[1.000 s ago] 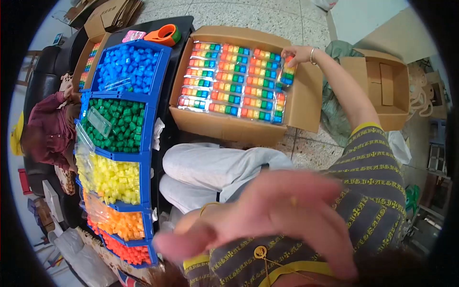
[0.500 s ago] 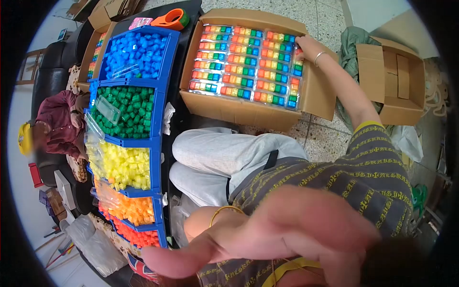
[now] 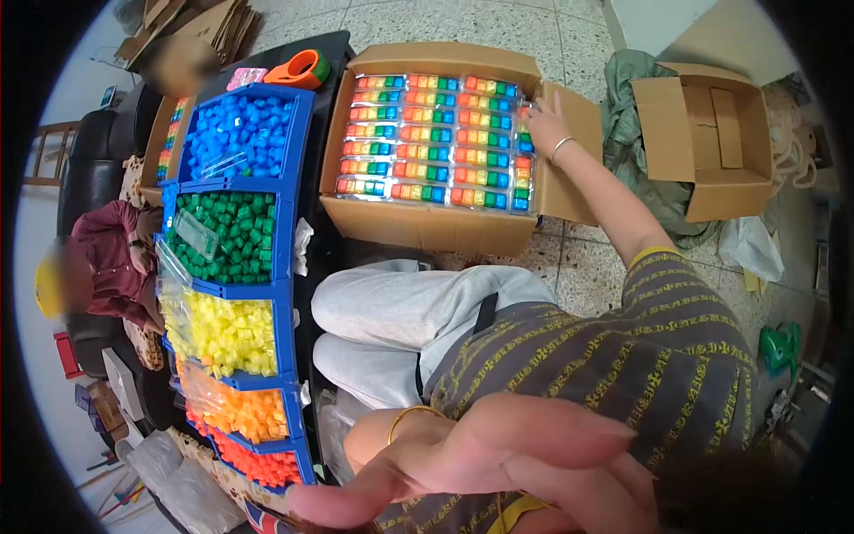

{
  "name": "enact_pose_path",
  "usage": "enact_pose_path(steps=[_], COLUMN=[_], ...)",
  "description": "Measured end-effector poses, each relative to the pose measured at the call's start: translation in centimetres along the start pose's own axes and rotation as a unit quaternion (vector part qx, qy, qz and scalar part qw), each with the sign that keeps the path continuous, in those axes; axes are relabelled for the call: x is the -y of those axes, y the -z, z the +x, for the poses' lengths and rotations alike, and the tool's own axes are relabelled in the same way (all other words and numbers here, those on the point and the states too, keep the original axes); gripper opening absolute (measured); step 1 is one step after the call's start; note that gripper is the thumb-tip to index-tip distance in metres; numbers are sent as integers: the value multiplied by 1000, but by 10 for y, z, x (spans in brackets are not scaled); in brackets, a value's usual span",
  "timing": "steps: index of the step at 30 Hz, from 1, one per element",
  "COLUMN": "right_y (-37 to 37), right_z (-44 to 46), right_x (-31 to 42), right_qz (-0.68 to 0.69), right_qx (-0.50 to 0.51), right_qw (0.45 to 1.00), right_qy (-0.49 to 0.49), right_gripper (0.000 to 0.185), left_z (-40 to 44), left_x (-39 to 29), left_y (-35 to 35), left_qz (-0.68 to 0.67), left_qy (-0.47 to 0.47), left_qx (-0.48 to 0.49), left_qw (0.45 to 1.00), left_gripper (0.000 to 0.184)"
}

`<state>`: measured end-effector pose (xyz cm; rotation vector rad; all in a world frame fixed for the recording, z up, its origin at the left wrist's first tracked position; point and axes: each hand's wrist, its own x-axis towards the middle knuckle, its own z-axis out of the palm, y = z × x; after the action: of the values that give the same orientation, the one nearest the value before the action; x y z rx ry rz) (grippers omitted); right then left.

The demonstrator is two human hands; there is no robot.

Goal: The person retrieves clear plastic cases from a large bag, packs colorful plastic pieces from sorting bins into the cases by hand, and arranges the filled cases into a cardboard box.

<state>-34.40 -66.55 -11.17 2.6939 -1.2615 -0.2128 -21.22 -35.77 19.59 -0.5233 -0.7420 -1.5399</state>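
Note:
My right hand (image 3: 549, 129) lies at the right rim of an open carton (image 3: 427, 227), fingers spread. Its fingertips touch the end of the outermost column of clear packs (image 3: 431, 135), each showing a row of coloured cubes from red to blue. A silver bangle circles that wrist. Close to the camera, large and blurred, my left hand (image 3: 507, 449) hangs with thumb and fingers apart and nothing visible in it. Beyond my knees, blue bins (image 3: 283, 240) hold loose blue cubes (image 3: 236, 133), green cubes (image 3: 240, 236), yellow cubes (image 3: 236, 334), orange cubes (image 3: 253, 414) and red cubes (image 3: 258, 463).
An orange tape dispenser (image 3: 298, 69) sits on the black table behind the bins. An open carton (image 3: 729, 178) stands on the floor beside a green sack (image 3: 627, 133). Across the bins sits a person in maroon (image 3: 111, 258); another person's blurred head (image 3: 178, 64) shows farther back.
The view has shifted, so the carton and bins sit slightly lower and left. My right hand's fingers have spread at the carton rim. Another person's head has appeared at upper left.

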Motion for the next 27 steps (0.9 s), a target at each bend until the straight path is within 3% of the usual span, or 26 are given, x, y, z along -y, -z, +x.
enact_pose_path(steps=[5,7,8,9,10,11,13,15,16,17,18,20,21,22,23,24,26,27], right_y=[2,25,16,1,8,21,50,94,107,122,146,199,214,225,230,233,236,231], right_z=[-14,-5,-2,7,25,33,40,75,88,99,113,137,147,157,168,175,190,201], right_x=[9,15,15,18,31,47,82,131,161,189,221,283,311,336,357,373,396,402], right_qz=[27,-6,-8,45,103,114,157,195,309,417,459,530,543,522,461,463,275,256], right_qx=[-43,52,45,-48,-145,-176,-203,-201,-224,-240,-269,-279,-282,-285,-354,-352,-292,-256], right_qw=[999,998,999,997,984,978,965,955,914,861,825,758,740,748,746,744,888,907], right_qy=[-6,-41,-30,-30,-18,4,48,97,134,163,192,257,281,295,325,330,222,216], right_gripper=[30,33,33,33,34,33,31,30,26,23,19,14,14,18,27,27,41,48], left_z=[-9,-13,-13,-15,-19,-22,-38,-63,-79,-90,-107,-140,-154,-166,-178,-189,-205,-210], left_x=[-9,-16,-18,-23,-31,-39,-61,-89,-110,-119,-126,-138,-142,-145,-148,-149,-149,-150], left_y=[-14,-21,-29,-32,-35,-38,-47,-57,-56,-59,-53,-36,-30,-24,-17,-11,4,10], left_qz=[3,15,24,45,107,169,242,315,384,493,494,493,466,435,404,405,403,406], left_qy=[-2,-8,-15,-26,-82,-142,-158,-178,-170,-159,-190,-224,-254,-284,-307,-311,-314,-303], left_qx=[13,14,15,19,0,-16,-98,-234,-272,-369,-433,-446,-506,-562,-574,-575,-613,-621], left_qw=[1000,1000,999,998,991,975,952,902,866,772,729,713,680,644,643,639,603,598], left_gripper=[92,90,89,89,103,121,107,78,67,48,45,41,38,36,34,34,34,35])
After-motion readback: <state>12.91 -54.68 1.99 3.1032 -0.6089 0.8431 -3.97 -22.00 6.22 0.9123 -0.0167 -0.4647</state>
